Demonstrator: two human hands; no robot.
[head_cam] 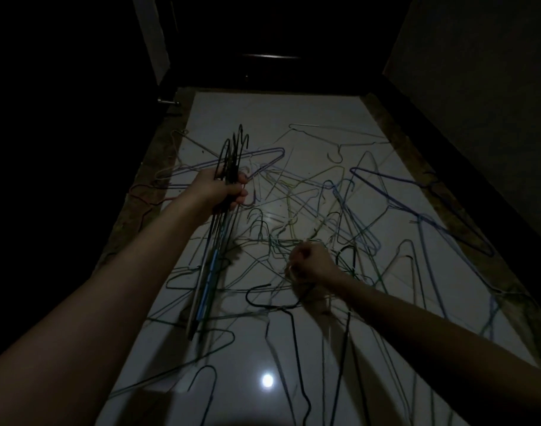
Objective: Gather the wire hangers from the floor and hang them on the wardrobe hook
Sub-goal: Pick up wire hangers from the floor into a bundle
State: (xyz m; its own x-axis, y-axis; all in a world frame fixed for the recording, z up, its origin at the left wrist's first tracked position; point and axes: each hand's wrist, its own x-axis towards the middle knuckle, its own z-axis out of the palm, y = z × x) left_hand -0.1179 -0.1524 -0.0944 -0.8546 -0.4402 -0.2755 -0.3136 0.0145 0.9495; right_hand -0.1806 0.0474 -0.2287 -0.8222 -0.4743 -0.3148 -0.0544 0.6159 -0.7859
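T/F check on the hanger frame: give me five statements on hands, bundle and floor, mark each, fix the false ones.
1. The left hand grips a bundle of wire hangers. True.
2. The bundle's hooks point down at the floor. False: the hooks point up and away, above the hand.
3. The right hand is down in the hanger pile, fingers curled. True.
4. The white floor has been cleared of hangers. False: many still lie tangled across it.
5. The right hand holds a thick bundle too. False: no bundle shows there; whether it pinches a wire is unclear.

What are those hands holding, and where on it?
The left hand grips a bundle of hangers just below their hooks. The right hand pinches one hanger in the floor pile; where cannot be told.
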